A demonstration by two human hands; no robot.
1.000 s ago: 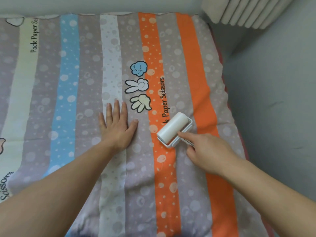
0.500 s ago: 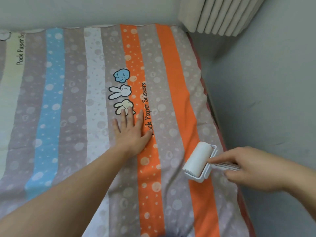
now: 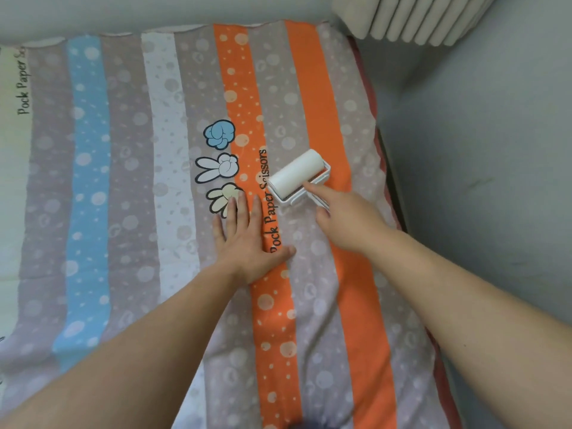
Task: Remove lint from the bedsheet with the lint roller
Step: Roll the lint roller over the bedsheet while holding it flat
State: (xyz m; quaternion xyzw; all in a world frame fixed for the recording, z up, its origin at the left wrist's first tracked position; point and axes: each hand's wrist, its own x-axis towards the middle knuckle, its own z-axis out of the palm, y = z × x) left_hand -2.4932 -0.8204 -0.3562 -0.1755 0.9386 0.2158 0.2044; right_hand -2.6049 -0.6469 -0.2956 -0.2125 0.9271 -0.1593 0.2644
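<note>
roller (image 3: 295,176) just right of the print (image 3: 221,168) and its lettering, drum down on the sheet (image 3: 130,212), angled across the stripes. clamped in the right hand (image 3: 346,221): fingers curled round the handle (mostly hidden under the palm), index finger laid straight along the neck, tip at the frame. left hand (image 3: 244,239) just below the print, flat and spread, fingertips touching the lowest cartoon hand, pressing the cloth down and gripping nothing.

judged mid-stroke, with the wide stretch left of the print probably yet to be covered. no lint to be made out at this size.

handling, as a guess:
- roller: light plastic tool, stiff frame, free-turning drum with a tacky paper skin.
- best taken by the handle and never by the drum, for fear of sticking to skin and spoiling the tack.
- modest downward pressure through the index finger, enough to keep the full drum width in contact.
- sheet: soft, thin and loose, faintly wrinkled below the print, so likely to lift and bunch against the sticky drum unless pinned.
- worth keeping the flat palm near the drum and rolling away from it in straight strokes along the stripes.
- better to stop short of the sheet's edge, far right of the print.
</note>
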